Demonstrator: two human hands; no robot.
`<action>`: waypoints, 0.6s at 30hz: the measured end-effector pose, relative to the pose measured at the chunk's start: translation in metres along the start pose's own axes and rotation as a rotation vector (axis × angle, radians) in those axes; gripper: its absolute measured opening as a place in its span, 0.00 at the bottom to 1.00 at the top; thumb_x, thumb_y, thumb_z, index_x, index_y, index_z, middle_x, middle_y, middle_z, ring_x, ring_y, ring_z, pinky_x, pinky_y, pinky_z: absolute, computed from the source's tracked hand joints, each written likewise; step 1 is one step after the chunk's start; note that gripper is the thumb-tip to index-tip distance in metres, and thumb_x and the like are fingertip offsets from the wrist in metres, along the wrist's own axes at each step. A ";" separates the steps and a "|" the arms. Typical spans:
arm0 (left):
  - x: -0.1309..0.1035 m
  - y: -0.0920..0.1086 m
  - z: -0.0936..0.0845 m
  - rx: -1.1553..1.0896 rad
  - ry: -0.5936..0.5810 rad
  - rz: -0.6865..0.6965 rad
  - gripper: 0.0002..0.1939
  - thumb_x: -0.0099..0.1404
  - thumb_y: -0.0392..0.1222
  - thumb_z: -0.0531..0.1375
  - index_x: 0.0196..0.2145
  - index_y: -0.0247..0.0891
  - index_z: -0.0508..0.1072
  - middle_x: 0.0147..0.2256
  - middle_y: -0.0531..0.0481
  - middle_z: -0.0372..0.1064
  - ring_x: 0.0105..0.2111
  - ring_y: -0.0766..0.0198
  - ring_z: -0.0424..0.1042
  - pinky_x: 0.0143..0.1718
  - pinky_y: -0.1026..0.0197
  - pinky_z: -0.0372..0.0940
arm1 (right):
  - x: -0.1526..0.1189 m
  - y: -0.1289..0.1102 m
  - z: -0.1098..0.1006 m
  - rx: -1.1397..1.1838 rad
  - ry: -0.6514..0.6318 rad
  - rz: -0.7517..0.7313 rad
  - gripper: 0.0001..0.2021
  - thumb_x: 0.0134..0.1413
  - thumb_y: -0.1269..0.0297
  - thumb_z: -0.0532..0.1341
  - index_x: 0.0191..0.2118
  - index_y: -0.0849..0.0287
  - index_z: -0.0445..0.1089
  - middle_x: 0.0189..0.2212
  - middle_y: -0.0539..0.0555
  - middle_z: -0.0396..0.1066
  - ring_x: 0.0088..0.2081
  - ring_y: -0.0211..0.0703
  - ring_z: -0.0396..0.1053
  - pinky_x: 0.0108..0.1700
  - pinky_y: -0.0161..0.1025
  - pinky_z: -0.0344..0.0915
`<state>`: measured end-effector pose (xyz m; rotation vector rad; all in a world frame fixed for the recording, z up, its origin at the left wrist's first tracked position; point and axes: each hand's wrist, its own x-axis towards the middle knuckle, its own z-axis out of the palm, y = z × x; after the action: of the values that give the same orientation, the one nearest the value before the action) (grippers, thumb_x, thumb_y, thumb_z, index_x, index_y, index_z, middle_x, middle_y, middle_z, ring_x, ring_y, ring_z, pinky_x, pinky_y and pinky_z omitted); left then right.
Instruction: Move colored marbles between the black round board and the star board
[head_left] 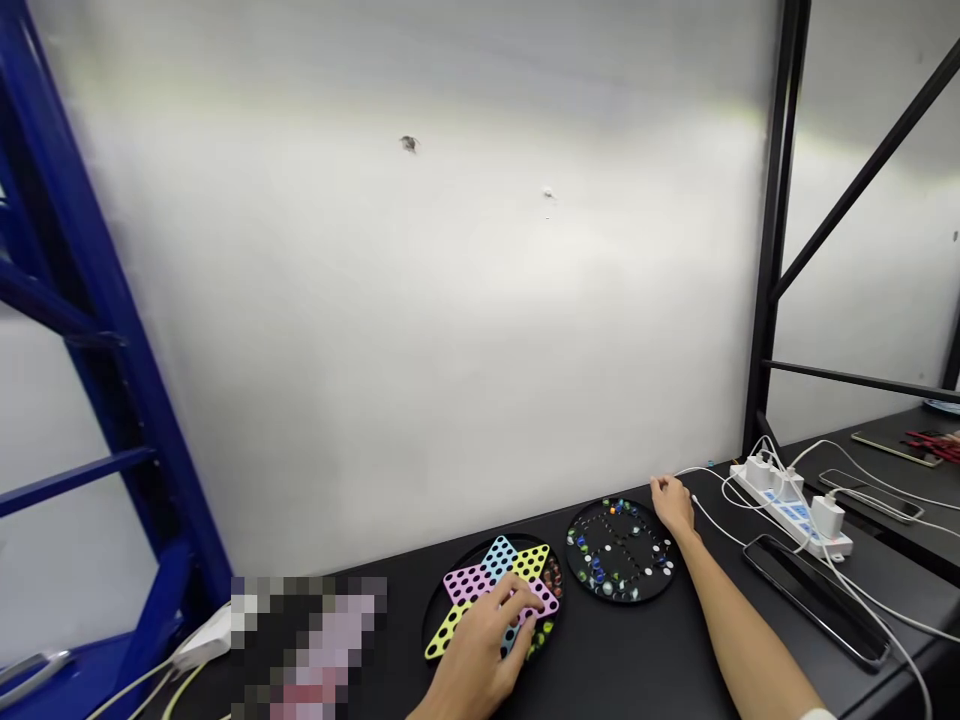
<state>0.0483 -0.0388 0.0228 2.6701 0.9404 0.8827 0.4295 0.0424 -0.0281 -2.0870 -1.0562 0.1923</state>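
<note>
A round black tray (430, 612) holds a star-shaped board (466, 582) with pink, yellow and blue points full of holes, with red and green marbles around its right side. Over the board's lower right part lies my left hand (491, 635), fingers bent; whether anything is between the fingertips is hidden. A second round black tray (626, 550) with scattered blue, green and white marbles sits to the right. Beside its upper right edge my right hand (673, 503) rests with curled fingers; what they hold, if anything, is too small to make out.
A white power strip (791, 515) with chargers and cables stands on the right, near a black phone (817, 598). More phones lie farther right. A blue metal frame (112, 330) rises at the left, beside a white adapter (206, 640). A pale wall (450, 300) stands behind.
</note>
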 end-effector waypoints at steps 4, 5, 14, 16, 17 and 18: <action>0.000 -0.001 0.000 0.017 -0.026 -0.012 0.10 0.73 0.43 0.51 0.41 0.45 0.72 0.41 0.47 0.71 0.36 0.59 0.73 0.39 0.60 0.68 | -0.001 -0.001 -0.001 -0.006 -0.008 -0.008 0.20 0.64 0.53 0.49 0.40 0.57 0.75 0.37 0.60 0.77 0.39 0.50 0.74 0.35 0.37 0.62; 0.000 -0.001 0.000 0.021 -0.030 -0.014 0.10 0.73 0.43 0.51 0.41 0.45 0.72 0.42 0.47 0.71 0.36 0.59 0.73 0.39 0.60 0.69 | -0.001 -0.001 -0.001 -0.008 -0.011 -0.009 0.20 0.64 0.52 0.49 0.40 0.57 0.75 0.37 0.60 0.77 0.39 0.50 0.74 0.35 0.37 0.62; 0.001 -0.001 0.001 0.021 0.010 0.011 0.08 0.71 0.42 0.53 0.40 0.45 0.73 0.41 0.49 0.72 0.35 0.60 0.74 0.38 0.61 0.69 | -0.005 -0.005 -0.003 -0.024 -0.029 -0.005 0.19 0.64 0.54 0.50 0.42 0.55 0.75 0.38 0.60 0.77 0.42 0.51 0.74 0.37 0.38 0.62; 0.001 -0.001 0.002 0.011 0.015 0.014 0.09 0.71 0.42 0.52 0.40 0.45 0.73 0.41 0.49 0.72 0.36 0.60 0.74 0.38 0.61 0.69 | -0.006 -0.005 -0.003 -0.035 -0.031 -0.005 0.19 0.64 0.54 0.49 0.43 0.55 0.75 0.39 0.60 0.77 0.42 0.51 0.74 0.38 0.38 0.62; 0.001 -0.001 0.002 0.010 0.013 0.012 0.09 0.71 0.42 0.52 0.41 0.45 0.73 0.41 0.48 0.72 0.36 0.60 0.74 0.38 0.61 0.69 | -0.006 -0.005 -0.003 -0.041 -0.034 -0.006 0.19 0.65 0.54 0.49 0.43 0.55 0.75 0.39 0.60 0.77 0.42 0.51 0.74 0.37 0.38 0.62; 0.001 -0.001 0.002 0.010 0.008 0.008 0.10 0.72 0.42 0.52 0.41 0.45 0.73 0.41 0.48 0.72 0.37 0.59 0.74 0.39 0.61 0.69 | -0.005 -0.004 -0.003 -0.049 -0.038 -0.010 0.19 0.65 0.54 0.49 0.43 0.55 0.75 0.39 0.60 0.77 0.42 0.51 0.74 0.37 0.38 0.62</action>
<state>0.0493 -0.0376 0.0212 2.6822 0.9396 0.8935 0.4245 0.0384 -0.0245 -2.1294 -1.1037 0.2041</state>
